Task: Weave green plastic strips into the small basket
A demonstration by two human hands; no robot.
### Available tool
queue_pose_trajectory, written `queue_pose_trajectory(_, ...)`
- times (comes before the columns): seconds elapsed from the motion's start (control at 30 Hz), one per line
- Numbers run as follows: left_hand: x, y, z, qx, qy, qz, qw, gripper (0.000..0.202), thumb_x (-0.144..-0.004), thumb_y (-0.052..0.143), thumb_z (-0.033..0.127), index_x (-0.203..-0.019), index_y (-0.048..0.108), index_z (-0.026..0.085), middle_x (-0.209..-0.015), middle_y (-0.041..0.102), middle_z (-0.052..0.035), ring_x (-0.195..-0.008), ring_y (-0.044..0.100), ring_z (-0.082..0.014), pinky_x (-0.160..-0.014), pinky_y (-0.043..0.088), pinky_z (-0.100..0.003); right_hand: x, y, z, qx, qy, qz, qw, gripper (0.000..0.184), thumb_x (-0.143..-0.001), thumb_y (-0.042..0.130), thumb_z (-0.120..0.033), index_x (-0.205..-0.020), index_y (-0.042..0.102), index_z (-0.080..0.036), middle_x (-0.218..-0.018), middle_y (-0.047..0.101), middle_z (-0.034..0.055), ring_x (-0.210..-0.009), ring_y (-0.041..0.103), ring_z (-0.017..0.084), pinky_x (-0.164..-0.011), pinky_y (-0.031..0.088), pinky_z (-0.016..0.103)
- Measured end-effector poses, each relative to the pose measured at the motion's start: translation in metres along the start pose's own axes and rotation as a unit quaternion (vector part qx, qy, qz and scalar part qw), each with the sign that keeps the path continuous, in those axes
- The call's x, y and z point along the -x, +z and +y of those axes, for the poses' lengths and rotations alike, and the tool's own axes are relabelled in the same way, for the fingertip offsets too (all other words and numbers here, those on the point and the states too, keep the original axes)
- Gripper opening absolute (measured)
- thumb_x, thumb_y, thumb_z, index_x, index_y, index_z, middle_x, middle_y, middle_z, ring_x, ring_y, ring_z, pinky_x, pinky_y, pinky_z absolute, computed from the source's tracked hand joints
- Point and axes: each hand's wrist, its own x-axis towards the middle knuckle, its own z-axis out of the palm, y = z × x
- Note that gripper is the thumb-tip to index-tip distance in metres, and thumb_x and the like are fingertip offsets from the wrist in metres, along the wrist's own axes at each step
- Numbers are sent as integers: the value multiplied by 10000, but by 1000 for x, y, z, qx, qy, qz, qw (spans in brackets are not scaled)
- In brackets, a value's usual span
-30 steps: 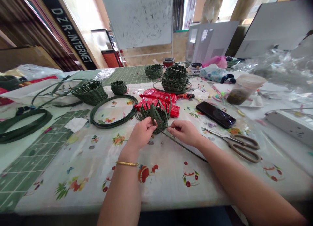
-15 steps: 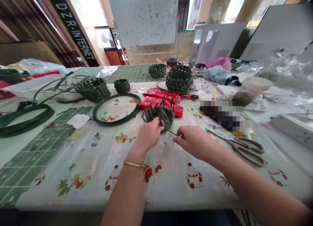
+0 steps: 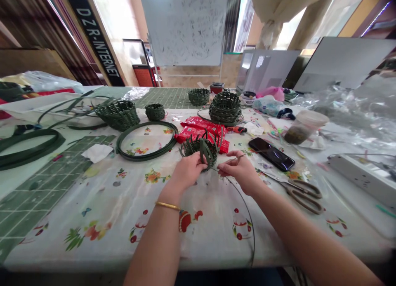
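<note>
- While your left hand (image 3: 188,170) pinches the small basket (image 3: 212,154) on the bench (image 3: 114,199), your right hand (image 3: 240,170) is beside the thin strand (image 3: 252,224), its grip unclear.
- Low down, your basket looks woven; its upper strips (image 3: 203,149) stand loose.

Craft workshop, set in office-like room; clock centred on view. Craft signs: half-woven basket (image 3: 199,146) at middle, finished-looking woven baskets (image 3: 225,113) from ten to one, coiled strip (image 3: 142,157) at nine, scissors (image 3: 288,184) at four, flowered tablecloth (image 3: 213,216) beneath. Office signs: scribbled whiteboard (image 3: 185,30) at twelve, panel (image 3: 96,41) lettered "DZR-INTERNET" at ten.
</note>
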Motion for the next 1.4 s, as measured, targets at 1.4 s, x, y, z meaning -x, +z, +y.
queue_pose_trajectory(1.4, -4, -5, 8, -135, 27, -66, 988, 204, -818, 530, 292, -886, 712, 231, -923, 720, -36, -874, 639, -220, -757, 461, -296, -41, -8, -75, 616, -612, -209, 450, 295, -909, 459, -383, -1169, 561, -288, -1315, 545, -13, -1194, 417, 216, -967, 300, 401)
